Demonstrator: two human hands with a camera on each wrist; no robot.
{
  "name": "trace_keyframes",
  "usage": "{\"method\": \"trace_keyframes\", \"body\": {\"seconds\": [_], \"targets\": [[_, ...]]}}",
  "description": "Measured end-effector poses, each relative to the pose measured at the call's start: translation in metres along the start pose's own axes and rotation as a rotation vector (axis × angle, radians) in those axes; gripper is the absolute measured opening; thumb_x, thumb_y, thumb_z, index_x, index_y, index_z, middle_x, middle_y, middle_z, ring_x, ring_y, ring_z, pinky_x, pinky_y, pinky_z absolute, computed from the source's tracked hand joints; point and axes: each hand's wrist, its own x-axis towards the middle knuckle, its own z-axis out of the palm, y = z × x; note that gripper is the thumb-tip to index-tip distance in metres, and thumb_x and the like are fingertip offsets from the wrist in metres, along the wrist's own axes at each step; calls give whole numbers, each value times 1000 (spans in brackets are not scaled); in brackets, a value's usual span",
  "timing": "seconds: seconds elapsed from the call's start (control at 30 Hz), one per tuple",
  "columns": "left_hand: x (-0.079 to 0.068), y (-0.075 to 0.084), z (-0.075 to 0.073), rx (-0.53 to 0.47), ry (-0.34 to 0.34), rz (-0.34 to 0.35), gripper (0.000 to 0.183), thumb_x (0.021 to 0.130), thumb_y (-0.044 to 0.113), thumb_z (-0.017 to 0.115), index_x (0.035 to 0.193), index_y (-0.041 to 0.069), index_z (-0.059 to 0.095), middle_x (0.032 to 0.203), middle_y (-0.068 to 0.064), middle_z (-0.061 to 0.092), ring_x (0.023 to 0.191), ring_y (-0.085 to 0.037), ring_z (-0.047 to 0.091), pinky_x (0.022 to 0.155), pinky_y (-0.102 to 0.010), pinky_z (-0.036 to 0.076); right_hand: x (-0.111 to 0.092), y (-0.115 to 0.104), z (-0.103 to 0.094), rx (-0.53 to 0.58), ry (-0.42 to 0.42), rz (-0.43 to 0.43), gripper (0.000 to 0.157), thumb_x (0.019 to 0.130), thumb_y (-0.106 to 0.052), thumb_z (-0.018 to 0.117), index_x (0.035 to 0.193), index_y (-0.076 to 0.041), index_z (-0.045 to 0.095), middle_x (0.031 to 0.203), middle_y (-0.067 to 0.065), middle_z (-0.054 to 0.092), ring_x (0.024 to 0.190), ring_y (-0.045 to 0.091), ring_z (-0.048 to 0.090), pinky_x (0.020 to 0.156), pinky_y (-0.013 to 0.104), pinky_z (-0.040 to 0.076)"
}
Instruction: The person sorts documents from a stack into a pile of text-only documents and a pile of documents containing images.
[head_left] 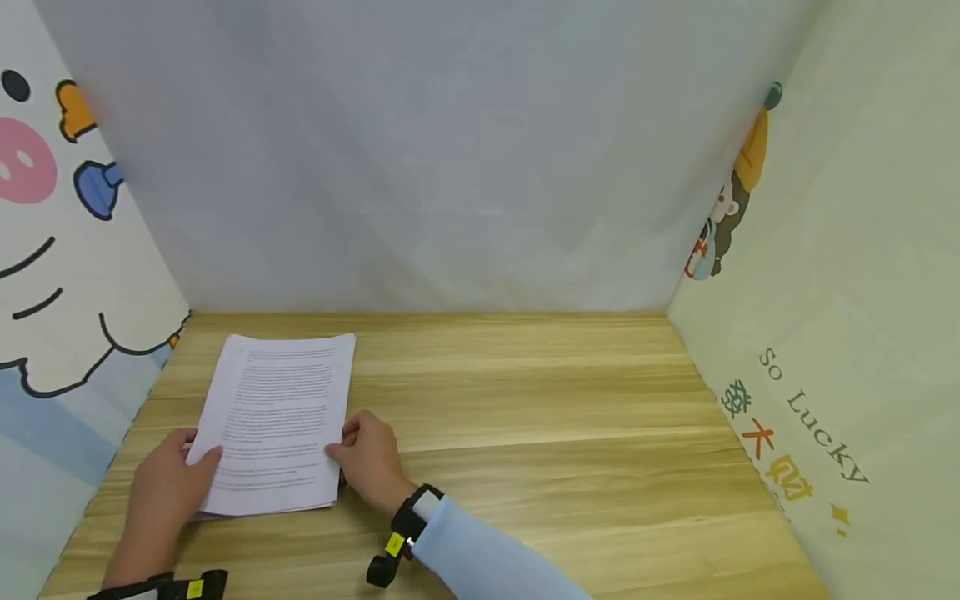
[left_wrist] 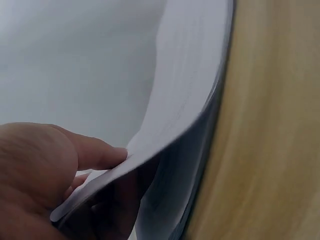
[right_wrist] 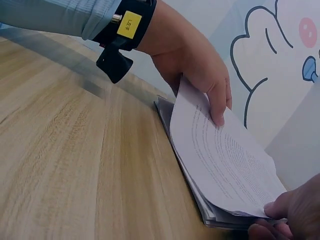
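Note:
A stack of printed paper sheets [head_left: 277,417] lies on the left part of the wooden table. My left hand [head_left: 168,479] pinches the stack's left edge, thumb on the top page and fingers underneath. In the left wrist view that side of the sheets [left_wrist: 185,90] bends upward, with a dark gap below it. My right hand [head_left: 371,458] pinches the right edge near the lower corner, its thumb on the printed face. The right wrist view shows the upper sheets [right_wrist: 220,160] curved up at the left hand's side, above more layers [right_wrist: 165,107] lying flat on the table.
The wooden table [head_left: 540,433] stretches to the right of the papers. A pale cloth wall [head_left: 435,167] stands behind it. Printed panels rise on both sides, a cartoon one [head_left: 67,292] at left and a lettered one [head_left: 847,292] at right.

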Motion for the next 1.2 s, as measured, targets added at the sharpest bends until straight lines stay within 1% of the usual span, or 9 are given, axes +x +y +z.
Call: {"method": "trace_keyframes", "body": {"seconds": [0.13,0.4,0.67,0.77,0.83,0.93,1.03,1.1,1.2], "targets": [[1,-4,-3,-44,-16,36,65,105,30,55,148,-16,39,140,-41,48,115,-49,54,88,-60,47,1,2,-1,17,-1,-15,23,90,-10,81,102,-9,61,77,-4,56,51,6,54,41,20,47],[-3,-4,-5,-151,2,12,66,107,35,53,151,-13,39,131,-35,58,93,-32,63,64,-34,48,6,2,-1,114,1,76,20,91,-13,79,104,-6,66,71,-5,66,47,10,56,40,21,44],[-5,-4,-7,-156,68,4,66,106,36,55,151,-11,44,152,-37,36,132,-52,41,102,-65,38,3,-5,-4,233,-29,116,8,92,-5,76,95,-4,69,66,0,67,47,11,56,41,20,44],[-3,-5,-9,-211,32,-20,72,106,40,53,155,-9,37,155,-35,36,133,-50,42,98,-62,43,2,-7,-7,251,-31,119,7,93,-5,76,95,-3,69,67,1,67,49,12,56,42,21,44],[-3,-6,-11,-252,-3,-42,76,107,43,52,159,-8,30,155,-35,39,126,-45,51,90,-51,51,2,-7,-8,252,-32,121,7,93,-6,76,95,-4,69,68,1,68,50,12,57,43,21,44],[-2,-6,-14,-345,-64,-82,85,106,44,54,165,-3,14,157,-35,36,104,-26,64,73,-34,53,4,-5,-10,251,-43,110,8,93,-7,77,97,-5,70,70,1,68,52,12,58,44,21,46],[-1,-5,-16,-436,-146,-139,95,105,48,54,167,0,0,160,-33,33,88,-8,64,67,-25,51,6,-1,-12,252,-59,95,9,93,-8,77,99,-5,71,73,0,70,54,12,60,45,22,48],[-1,-5,-16,-466,-222,-153,97,105,51,52,167,0,-3,158,-28,39,87,-3,61,70,-24,50,7,1,-14,236,-66,81,10,93,-9,77,100,-5,71,74,0,70,56,11,61,46,22,48],[-4,-6,-13,-517,-311,-107,89,108,44,52,166,-3,2,133,-8,65,89,-4,62,74,-27,52,9,4,-19,192,-60,42,13,92,-11,78,102,-6,72,75,-2,69,61,9,62,49,22,49]]}}
